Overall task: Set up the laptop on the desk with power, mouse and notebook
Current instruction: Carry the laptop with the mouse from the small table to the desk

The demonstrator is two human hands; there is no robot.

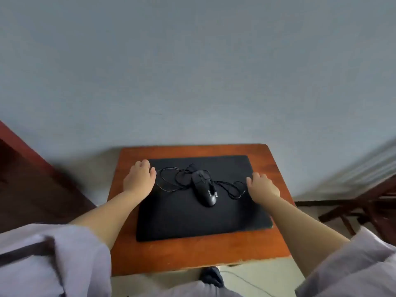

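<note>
A: Item one, the laptop [203,213]?

B: Closed, black, lying flat at the centre of the desk [192,254]. Its lid faces up, and bare wood shows on every side.

A: On the lid?

B: One black wired mouse [203,189], toward twelve o'clock of the lid's centre. Its cable [171,179] lies in loose loops running from nine o'clock to three o'clock of the mouse.

A: Hands?

B: The left hand [139,179] is at the laptop's ten o'clock corner, fingers curled over the edge and gripping it. The right hand [262,186] is at the two o'clock edge, fingers likewise curled down onto it. Each hand holds the laptop by its side, with the thumbs lying toward the cable.

A: Surroundings?

B: A pale wall [192,71] beyond twelve o'clock, dark wooden furniture [32,179] at nine o'clock, and a wooden frame [364,209] at three o'clock. Lilac sleeves [64,264] are at six o'clock.
</note>
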